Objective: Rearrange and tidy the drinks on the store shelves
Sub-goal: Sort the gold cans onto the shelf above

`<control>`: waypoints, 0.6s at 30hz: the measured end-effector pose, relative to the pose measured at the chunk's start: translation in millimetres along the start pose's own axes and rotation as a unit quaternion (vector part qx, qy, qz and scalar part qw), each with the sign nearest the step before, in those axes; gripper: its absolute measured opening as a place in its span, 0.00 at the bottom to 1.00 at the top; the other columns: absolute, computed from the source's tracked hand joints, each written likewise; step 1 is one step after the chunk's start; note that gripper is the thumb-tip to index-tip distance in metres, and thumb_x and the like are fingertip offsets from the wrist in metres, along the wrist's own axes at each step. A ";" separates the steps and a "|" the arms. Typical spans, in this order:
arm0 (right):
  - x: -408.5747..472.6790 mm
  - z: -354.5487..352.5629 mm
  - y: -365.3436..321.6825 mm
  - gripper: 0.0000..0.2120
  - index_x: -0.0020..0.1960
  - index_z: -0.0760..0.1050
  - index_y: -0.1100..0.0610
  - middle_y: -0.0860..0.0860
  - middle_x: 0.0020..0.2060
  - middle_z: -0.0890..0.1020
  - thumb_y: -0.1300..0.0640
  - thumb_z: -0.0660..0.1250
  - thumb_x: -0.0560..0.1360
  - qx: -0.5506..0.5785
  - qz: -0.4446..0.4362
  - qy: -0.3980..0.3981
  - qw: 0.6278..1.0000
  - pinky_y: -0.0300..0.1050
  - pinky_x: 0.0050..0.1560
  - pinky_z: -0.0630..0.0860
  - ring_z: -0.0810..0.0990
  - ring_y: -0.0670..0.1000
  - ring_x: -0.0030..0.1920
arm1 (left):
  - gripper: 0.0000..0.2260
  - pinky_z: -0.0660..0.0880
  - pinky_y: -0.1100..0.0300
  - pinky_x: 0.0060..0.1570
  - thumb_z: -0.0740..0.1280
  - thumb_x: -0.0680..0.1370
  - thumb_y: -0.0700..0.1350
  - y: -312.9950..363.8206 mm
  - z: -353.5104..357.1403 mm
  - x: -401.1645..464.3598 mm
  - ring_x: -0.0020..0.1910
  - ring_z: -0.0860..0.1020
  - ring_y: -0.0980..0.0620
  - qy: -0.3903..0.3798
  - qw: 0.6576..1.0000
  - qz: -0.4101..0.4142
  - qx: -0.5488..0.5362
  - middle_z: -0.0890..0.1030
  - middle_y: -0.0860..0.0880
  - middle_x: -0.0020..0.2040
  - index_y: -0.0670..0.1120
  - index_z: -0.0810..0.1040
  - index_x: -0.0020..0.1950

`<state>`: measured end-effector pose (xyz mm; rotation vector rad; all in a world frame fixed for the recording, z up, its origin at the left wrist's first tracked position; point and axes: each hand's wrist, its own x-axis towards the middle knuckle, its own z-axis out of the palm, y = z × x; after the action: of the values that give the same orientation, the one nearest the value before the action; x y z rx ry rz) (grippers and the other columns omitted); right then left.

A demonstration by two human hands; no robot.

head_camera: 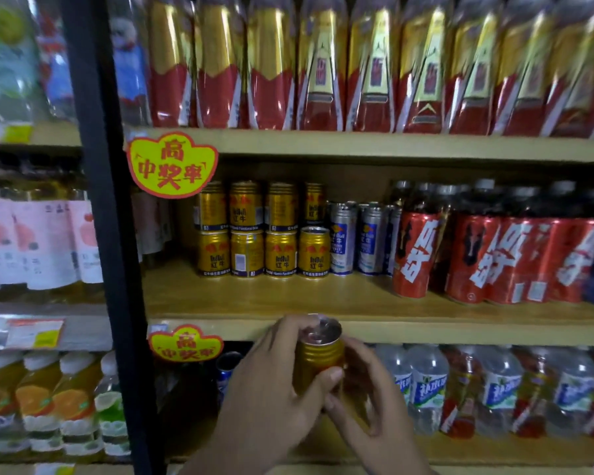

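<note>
A gold can [319, 354] with a silver top is held upright in front of the middle shelf's front edge [426, 332]. My left hand [271, 389] wraps it from the left, thumb across its front. My right hand [360, 389] grips it from the right and below. On the middle shelf, gold Red Bull cans [254, 231] stand stacked two high in a row. At the row's right end the lower can [313, 253] has no can directly on top of it; a gold can stands further back. Silver-blue cans [357, 238] stand next to them.
Red cans and dark bottles [494, 255] fill the middle shelf's right. Red-gold bottles [374, 70] line the top shelf. Water bottles [426, 385] stand on the bottom shelf. A black upright post [107, 234] separates a left bay of juice bottles [42, 399]. Yellow promo tags [172, 164] hang on shelf edges.
</note>
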<state>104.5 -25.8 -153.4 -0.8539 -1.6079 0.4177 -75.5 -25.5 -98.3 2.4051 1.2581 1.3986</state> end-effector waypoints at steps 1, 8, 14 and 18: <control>14.3 -2.7 -10.7 0.34 0.77 0.65 0.47 0.49 0.69 0.76 0.46 0.74 0.75 0.005 -0.014 0.003 1.000 0.49 0.64 0.77 0.77 0.53 0.68 | 0.23 0.76 0.61 0.55 0.63 0.72 0.72 6.3 -7.1 14.3 0.59 0.72 0.68 0.015 1.000 0.015 -0.001 0.69 0.72 0.60 0.69 0.63 0.65; 147.2 -16.5 -39.9 0.36 0.77 0.61 0.44 0.40 0.70 0.72 0.44 0.72 0.73 -0.086 -0.048 0.018 0.995 0.51 0.70 0.73 0.71 0.41 0.70 | 0.24 0.75 0.52 0.64 0.71 0.75 0.61 14.7 -23.5 144.5 0.67 0.69 0.56 0.101 0.993 0.040 0.043 0.65 0.57 0.68 0.59 0.71 0.69; 223.1 4.1 -10.3 0.32 0.75 0.65 0.46 0.40 0.62 0.75 0.56 0.74 0.75 -0.158 -0.044 0.097 0.982 0.48 0.66 0.75 0.74 0.40 0.63 | 0.26 0.77 0.48 0.60 0.71 0.76 0.58 -4.6 -8.9 222.0 0.65 0.73 0.43 0.097 0.971 0.025 0.219 0.71 0.45 0.68 0.53 0.70 0.72; 238.8 12.3 10.5 0.34 0.76 0.64 0.53 0.52 0.67 0.77 0.52 0.74 0.74 -0.288 -0.049 0.110 0.950 0.55 0.70 0.70 0.72 0.55 0.69 | 0.25 0.70 0.44 0.62 0.75 0.72 0.54 -25.2 3.0 238.6 0.64 0.73 0.40 0.116 0.933 0.056 0.337 0.79 0.45 0.62 0.48 0.77 0.66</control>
<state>90.5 156.1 1.6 -1.2012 -1.5708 -0.2324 -30.7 156.2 51.9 2.8206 1.9584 1.4967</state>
